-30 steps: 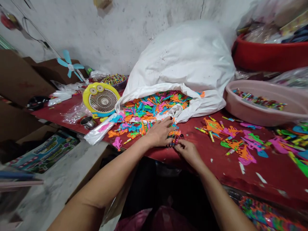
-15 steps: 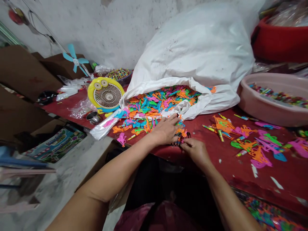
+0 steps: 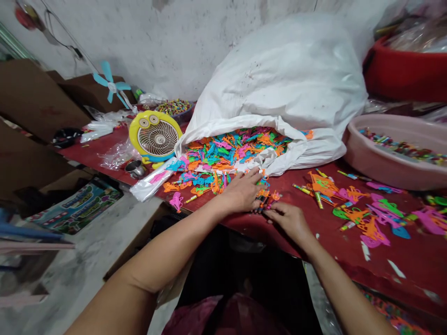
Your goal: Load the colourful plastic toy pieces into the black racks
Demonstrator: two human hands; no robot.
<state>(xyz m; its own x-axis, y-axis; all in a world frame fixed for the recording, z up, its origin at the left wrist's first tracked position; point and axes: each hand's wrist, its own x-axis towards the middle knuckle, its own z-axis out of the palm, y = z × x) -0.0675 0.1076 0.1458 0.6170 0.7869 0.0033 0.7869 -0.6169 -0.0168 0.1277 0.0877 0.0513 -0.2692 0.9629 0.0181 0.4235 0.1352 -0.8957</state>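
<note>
My left hand (image 3: 242,191) lies over small plastic toy pieces at the table's front edge, its fingers stretched out and its thumb apart from them. Close to its right, my right hand (image 3: 288,221) has thumb and fingers pinched together at a small orange plastic toy piece (image 3: 275,196); the fingertips partly hide it. Dark bits show between the two hands, too small to name. Behind my left hand, more bright plastic pieces (image 3: 206,180) are spread before a large white sack (image 3: 286,79), whose open mouth shows a heap of the same pieces (image 3: 226,146).
A pink basin (image 3: 394,170) with wrapped sticks stands at right, below a red tub (image 3: 405,70). Toy pieces (image 3: 370,228) and printed tubes (image 3: 319,200) lie on the red table (image 3: 412,279). At left are a yellow fan (image 3: 159,137), a metal cup (image 3: 135,169) and a blue-bladed fan (image 3: 111,87).
My right hand has moved slightly right and down, and an orange piece now shows above its fingertips. My left hand stays nearly in place. The view has shifted a little.
</note>
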